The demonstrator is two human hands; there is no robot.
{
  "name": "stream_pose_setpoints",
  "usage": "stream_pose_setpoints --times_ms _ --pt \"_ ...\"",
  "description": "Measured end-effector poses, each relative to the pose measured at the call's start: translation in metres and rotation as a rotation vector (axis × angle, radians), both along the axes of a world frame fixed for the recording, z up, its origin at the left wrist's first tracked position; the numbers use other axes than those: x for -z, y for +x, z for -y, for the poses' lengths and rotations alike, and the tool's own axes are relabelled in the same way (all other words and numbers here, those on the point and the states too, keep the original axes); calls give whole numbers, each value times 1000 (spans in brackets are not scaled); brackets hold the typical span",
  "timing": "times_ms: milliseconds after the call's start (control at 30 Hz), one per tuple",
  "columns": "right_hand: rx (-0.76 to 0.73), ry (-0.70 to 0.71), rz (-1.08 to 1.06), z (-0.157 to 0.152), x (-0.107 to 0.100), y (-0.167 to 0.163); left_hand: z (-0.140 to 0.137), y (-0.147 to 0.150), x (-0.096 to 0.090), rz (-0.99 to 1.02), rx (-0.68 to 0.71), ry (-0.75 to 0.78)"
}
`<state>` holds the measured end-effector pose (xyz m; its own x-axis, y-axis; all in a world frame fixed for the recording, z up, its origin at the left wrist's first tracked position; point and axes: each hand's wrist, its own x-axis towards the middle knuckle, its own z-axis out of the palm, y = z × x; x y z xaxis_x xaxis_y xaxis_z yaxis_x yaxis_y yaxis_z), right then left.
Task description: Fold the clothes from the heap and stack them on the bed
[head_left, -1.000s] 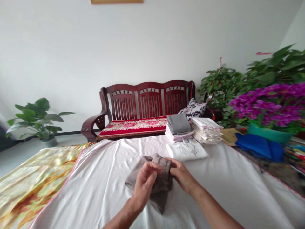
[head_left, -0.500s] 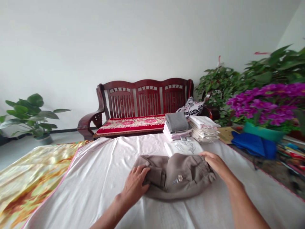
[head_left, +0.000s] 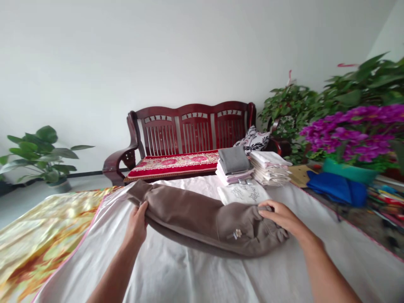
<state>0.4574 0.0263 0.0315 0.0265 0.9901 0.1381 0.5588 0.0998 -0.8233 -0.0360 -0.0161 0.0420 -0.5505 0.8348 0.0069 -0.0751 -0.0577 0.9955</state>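
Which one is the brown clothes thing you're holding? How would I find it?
Look at the white sheet in front of the red wooden bench. Stretched across it, between the left hand and right hand, lie brown trousers. Unlike the folded piles behind, they are unfolded, with a small flower decoration.

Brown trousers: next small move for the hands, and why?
Probably lower the leg end flat and smooth it. The left hand holds the brown trousers by the leg end, lifted off the white sheet, while the right hand pins the waistband; the cloth between sags, uneven.
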Motion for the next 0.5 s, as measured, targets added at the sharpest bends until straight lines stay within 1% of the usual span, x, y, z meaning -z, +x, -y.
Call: stream_pose_setpoints --times_ms 67,100,133,167,233,267,333,400,500 --pt "72 91 88 1 -6 -5 3 -18 8 23 -19 -83" --pt "70 123 124 3 -9 -9 5 -24 13 11 -26 -109" --pt "26 126 144 6 -13 -15 7 -27 19 -8 -33 -126" --pt "-58 101 147 11 -17 -23 9 -29 25 -31 -38 -137" --pt "-290 8 132 25 -21 -45 12 -27 36 -78 -14 -132" --pt "-402 -11 142 34 -22 -59 14 -24 40 -96 16 -123" --pt "-581 37 224 50 -20 -87 15 -19 45 -112 48 -114" --pt "-635 103 330 62 -15 -112 16 -15 50 -112 58 -122" --pt "-614 183 432 68 -10 -134 16 -14 60 -124 70 -134"
